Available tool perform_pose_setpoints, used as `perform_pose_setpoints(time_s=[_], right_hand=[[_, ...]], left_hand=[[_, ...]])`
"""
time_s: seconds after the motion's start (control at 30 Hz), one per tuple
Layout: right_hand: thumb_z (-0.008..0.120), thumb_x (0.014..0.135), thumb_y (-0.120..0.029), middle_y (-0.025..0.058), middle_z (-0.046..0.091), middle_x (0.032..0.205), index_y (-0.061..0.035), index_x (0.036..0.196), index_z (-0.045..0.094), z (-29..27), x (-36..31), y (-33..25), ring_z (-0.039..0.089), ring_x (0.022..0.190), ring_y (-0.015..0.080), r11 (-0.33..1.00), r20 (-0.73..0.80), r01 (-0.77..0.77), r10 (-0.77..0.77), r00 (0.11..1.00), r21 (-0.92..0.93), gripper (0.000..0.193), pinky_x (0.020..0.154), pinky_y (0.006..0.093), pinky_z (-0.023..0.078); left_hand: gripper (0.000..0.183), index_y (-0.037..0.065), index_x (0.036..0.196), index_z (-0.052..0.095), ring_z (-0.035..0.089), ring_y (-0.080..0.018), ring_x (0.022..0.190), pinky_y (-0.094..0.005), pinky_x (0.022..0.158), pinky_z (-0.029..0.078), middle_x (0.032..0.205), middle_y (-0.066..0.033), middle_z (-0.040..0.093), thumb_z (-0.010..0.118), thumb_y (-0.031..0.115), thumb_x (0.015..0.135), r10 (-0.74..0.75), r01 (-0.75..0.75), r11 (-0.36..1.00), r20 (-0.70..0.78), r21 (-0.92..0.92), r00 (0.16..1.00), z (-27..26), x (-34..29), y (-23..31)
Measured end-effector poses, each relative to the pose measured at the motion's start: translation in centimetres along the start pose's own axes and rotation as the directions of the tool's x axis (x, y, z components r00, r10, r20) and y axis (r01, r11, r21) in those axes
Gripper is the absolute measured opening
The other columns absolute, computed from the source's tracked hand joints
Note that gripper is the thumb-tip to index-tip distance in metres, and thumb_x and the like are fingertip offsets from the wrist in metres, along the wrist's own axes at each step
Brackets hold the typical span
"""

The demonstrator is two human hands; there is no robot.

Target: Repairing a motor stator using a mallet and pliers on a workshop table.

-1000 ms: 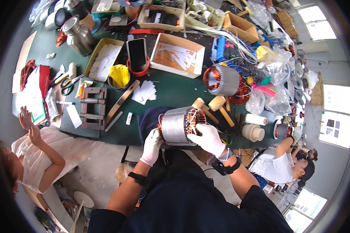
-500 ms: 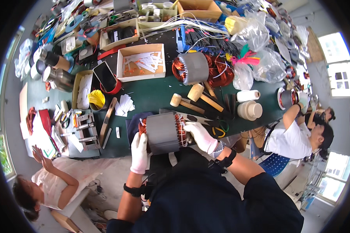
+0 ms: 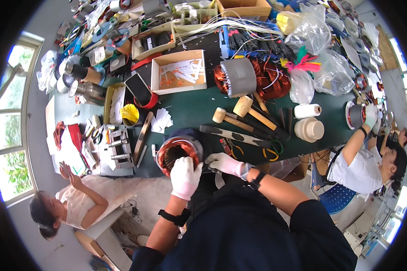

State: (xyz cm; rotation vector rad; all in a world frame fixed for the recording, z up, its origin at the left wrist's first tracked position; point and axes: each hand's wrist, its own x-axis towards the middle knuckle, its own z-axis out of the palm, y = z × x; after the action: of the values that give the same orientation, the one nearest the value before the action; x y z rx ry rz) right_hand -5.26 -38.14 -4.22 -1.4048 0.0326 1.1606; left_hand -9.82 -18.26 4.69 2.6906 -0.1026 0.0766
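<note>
A motor stator (image 3: 176,152) with copper windings stands at the near edge of the green table (image 3: 190,113), its open end facing up. My left hand (image 3: 185,177), in a white glove, presses on its near rim. My right hand (image 3: 225,163), also gloved, grips the stator's right side. Both forearms come up from the lower edge.
Two wooden mallets (image 3: 242,115), a dark bar tool (image 3: 235,134), pliers (image 3: 269,151) and tape rolls (image 3: 308,128) lie to the right. A second stator (image 3: 237,77), a cardboard box (image 3: 178,72) and a phone (image 3: 138,89) sit farther back. One person sits at left (image 3: 77,198), another at right (image 3: 366,162).
The stator has been turned from lying on its side to standing with its open end up. My left hand has shifted onto its rim, and the view has swung left.
</note>
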Motion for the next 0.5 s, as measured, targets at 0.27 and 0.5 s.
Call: perform_pose_setpoints(time_s=[0.27, 0.5], right_hand=[[0.062, 0.096, -0.015, 0.009, 0.077, 0.093, 0.0039, 0.118, 0.073, -5.3, -7.5, 1.3, 0.072, 0.082, 0.0154, 0.943, -0.137, -0.038, -0.008, 0.991, -0.329, 0.032, 0.077, 0.031, 0.058], [0.063, 0.095, -0.024, 0.0216, 0.076, 0.109, -0.0011, 0.114, 0.075, -3.7, -8.6, -0.1, 0.072, 0.105, 0.0403, 0.863, -0.16, 0.022, -0.118, 0.98, -0.505, 0.032, 0.094, 0.0445, 0.056]], left_hand=[[0.031, 0.0, 0.121, 0.068, 0.065, -0.0392, 0.119, -0.0469, 0.102, 0.053, 0.125, -0.0196, 0.069, 0.066, 0.007, 0.09, 0.114, -0.112, 0.993, 0.161, -0.022, 0.98, -5.0, 2.1, -1.2], [0.031, 0.005, 0.111, 0.08, 0.072, -0.0386, 0.106, -0.044, 0.097, 0.057, 0.115, -0.0232, 0.075, 0.062, 0.017, 0.09, -0.006, -0.273, 0.938, 0.797, 0.213, 0.604, 4.2, 6.3, -6.5]])
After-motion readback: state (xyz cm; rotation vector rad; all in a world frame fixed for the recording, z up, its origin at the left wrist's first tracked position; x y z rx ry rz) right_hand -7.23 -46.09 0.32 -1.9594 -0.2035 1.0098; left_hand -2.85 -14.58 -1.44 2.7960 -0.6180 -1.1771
